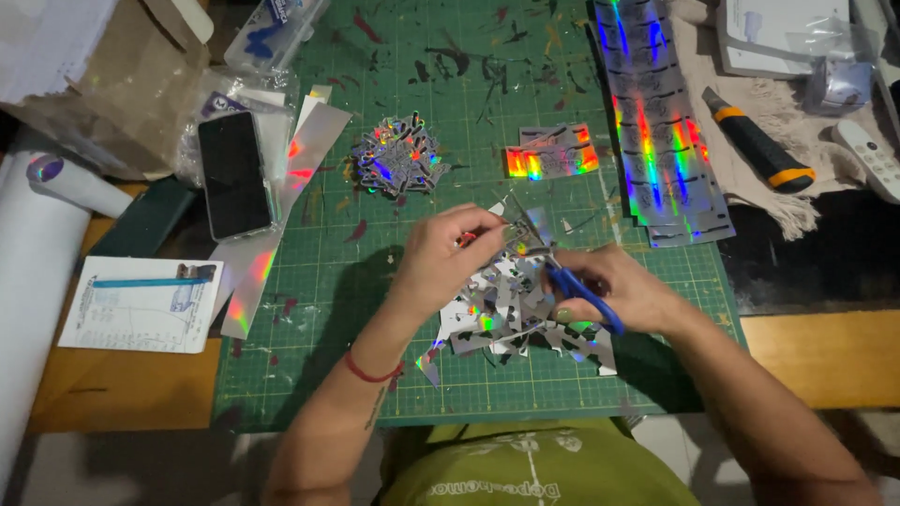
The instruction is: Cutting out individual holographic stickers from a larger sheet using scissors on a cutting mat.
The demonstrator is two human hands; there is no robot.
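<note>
The right hand was closed around the blue handles of a pair of scissors, blades pointing toward a small holographic sticker piece. The left hand pinched that piece between thumb and fingertips, holding it just above the green cutting mat. Directly beneath both hands lay a loose heap of holographic offcuts. Farther up the mat sat a pile of cut stickers and, to its right, a short holographic strip. A stack of uncut holographic sheets lay along the mat's right edge, with an orange-and-black utility knife beside it. A black phone rested at the left.
</note>
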